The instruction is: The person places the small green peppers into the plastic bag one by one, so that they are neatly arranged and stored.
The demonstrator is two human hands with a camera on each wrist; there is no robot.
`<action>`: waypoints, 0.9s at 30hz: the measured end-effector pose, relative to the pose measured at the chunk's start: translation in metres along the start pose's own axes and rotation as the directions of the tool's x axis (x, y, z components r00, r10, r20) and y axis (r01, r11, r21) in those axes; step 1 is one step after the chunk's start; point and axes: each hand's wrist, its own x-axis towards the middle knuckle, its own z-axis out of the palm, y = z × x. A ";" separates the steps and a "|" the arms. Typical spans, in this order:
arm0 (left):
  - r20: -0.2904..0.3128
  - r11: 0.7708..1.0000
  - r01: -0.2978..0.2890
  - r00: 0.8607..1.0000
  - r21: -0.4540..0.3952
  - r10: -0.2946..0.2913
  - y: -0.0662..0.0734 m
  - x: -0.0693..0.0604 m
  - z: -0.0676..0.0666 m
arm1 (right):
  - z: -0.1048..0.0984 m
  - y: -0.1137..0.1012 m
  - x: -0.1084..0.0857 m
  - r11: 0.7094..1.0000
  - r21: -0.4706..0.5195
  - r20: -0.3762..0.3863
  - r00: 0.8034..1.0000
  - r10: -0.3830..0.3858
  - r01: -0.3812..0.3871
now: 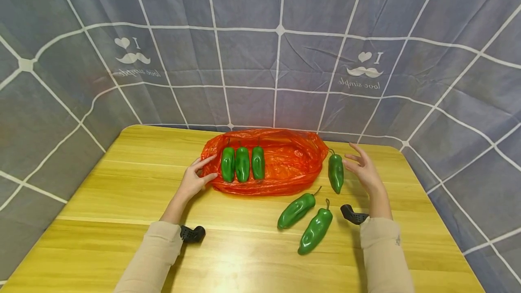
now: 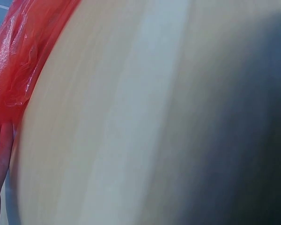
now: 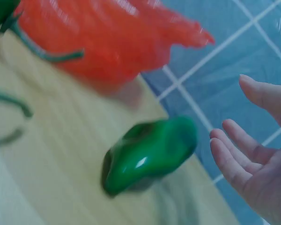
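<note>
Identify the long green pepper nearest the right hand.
The long green pepper just right of the red plastic bag, beside the right hand; three others lie in the bag, two nearer the person.

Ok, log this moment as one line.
left hand: touching red bag | right hand: empty, beside one green pepper | bagged peppers: three | loose peppers: three, including that one

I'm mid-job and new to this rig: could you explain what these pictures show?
There's no machine: the left grip and right grip are a person's bare hands. The wide picture is taken from the head; the other two come from the left and right wrists. On the wooden table lies a red plastic bag with three green peppers in it; three more peppers are outside, one beside the right grip. The left grip holds the bag's left end; the right grip holds nothing.
</note>
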 end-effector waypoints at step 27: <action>0.011 0.999 0.027 1.000 -0.042 -0.027 -0.001 -0.001 0.000 | 0.000 0.025 0.004 0.982 -0.134 0.175 0.972 0.159 -0.137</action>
